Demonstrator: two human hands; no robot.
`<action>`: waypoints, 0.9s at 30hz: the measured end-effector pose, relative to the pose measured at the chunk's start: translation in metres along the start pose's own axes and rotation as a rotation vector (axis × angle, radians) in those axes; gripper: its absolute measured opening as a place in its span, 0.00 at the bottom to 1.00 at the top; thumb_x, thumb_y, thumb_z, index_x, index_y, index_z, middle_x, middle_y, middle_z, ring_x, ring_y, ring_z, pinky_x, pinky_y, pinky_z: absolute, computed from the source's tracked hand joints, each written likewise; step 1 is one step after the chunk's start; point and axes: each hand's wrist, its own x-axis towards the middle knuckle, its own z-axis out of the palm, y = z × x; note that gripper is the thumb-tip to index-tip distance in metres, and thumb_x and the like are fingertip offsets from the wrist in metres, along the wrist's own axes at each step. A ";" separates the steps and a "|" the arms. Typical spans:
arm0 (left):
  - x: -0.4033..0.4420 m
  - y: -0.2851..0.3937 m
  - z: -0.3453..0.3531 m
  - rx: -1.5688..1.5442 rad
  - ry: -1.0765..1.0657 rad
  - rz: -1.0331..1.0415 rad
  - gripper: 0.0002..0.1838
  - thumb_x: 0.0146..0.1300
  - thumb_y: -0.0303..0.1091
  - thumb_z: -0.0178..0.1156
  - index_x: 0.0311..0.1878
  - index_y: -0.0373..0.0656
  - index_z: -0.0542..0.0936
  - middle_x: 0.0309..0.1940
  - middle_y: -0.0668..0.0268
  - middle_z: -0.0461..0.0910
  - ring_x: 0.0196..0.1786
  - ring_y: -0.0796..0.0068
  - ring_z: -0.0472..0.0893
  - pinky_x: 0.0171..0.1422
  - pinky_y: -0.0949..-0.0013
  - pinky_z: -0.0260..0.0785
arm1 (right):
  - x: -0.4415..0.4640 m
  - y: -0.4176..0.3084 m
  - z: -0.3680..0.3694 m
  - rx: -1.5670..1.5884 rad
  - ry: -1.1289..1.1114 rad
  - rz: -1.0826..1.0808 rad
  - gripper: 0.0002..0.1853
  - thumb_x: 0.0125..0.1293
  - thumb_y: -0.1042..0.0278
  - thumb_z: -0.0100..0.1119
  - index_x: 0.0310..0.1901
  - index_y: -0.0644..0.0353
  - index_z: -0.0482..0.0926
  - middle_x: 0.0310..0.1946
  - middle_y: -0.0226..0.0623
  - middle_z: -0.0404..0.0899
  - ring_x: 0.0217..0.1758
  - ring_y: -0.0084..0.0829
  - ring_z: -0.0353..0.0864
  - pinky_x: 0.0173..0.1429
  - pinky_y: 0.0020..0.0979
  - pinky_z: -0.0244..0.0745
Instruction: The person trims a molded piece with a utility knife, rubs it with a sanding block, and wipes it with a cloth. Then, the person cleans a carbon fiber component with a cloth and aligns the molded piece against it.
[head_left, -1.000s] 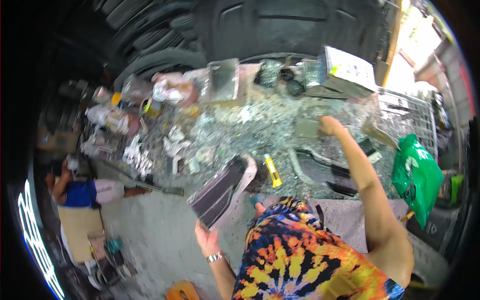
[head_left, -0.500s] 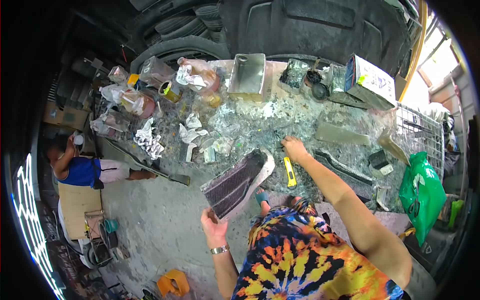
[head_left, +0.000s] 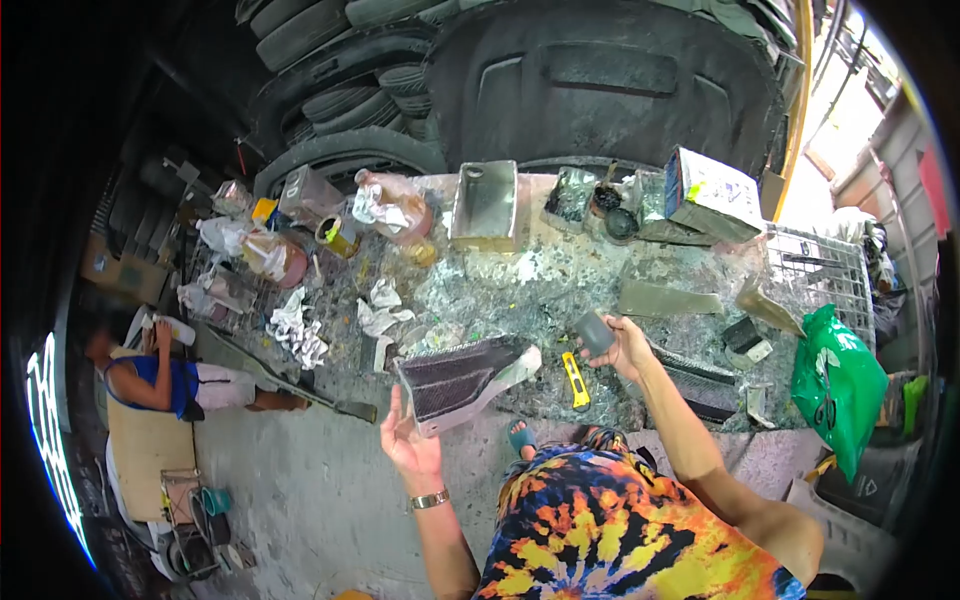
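Observation:
My left hand (head_left: 412,440) grips the lower left edge of a black carbon-weave panel (head_left: 462,380), which has a pale, rough border. The panel is held tilted over the table's front edge. In my right hand (head_left: 630,352) is a small dark grey flat piece (head_left: 597,334), pinched by the fingers; it looks like folded sandpaper, but its surface is too blurred to be sure. Just below that hand lies a yellow utility knife (head_left: 575,381). A second carbon-weave part (head_left: 690,382) rests on the table, partly behind my right forearm.
The stained worktable (head_left: 480,290) bears a metal tin (head_left: 485,208), crumpled rags (head_left: 297,328), plastic-wrapped containers (head_left: 395,208) and a box (head_left: 715,195). A green bag (head_left: 838,385) with scissors hangs at the right. Another person (head_left: 155,370) stands at the left.
My right hand has lifted off the tabletop and come nearer, now with the dark grey piece in it. The panel has turned flatter in my left hand. The view has tilted up.

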 end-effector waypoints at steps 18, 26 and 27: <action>0.051 -0.002 0.035 0.054 -0.142 0.064 0.33 0.69 0.44 0.60 0.73 0.46 0.60 0.68 0.60 0.66 0.69 0.63 0.67 0.74 0.53 0.57 | -0.001 0.045 0.080 -0.189 0.087 -0.226 0.11 0.73 0.61 0.53 0.49 0.56 0.67 0.44 0.41 0.82 0.40 0.34 0.87 0.36 0.31 0.84; 0.045 -0.034 0.022 0.219 -0.187 0.319 0.36 0.71 0.38 0.56 0.77 0.50 0.50 0.75 0.60 0.54 0.74 0.59 0.58 0.77 0.48 0.50 | -0.015 0.035 0.088 -0.079 0.093 -0.117 0.12 0.72 0.61 0.54 0.50 0.56 0.67 0.46 0.42 0.80 0.41 0.38 0.86 0.37 0.33 0.83; 0.051 -0.035 0.020 0.232 -0.198 0.326 0.33 0.71 0.36 0.55 0.75 0.47 0.54 0.73 0.60 0.58 0.73 0.61 0.61 0.76 0.51 0.53 | -0.016 0.034 0.089 -0.108 0.104 -0.106 0.13 0.71 0.62 0.56 0.50 0.57 0.67 0.46 0.41 0.79 0.43 0.38 0.86 0.39 0.34 0.84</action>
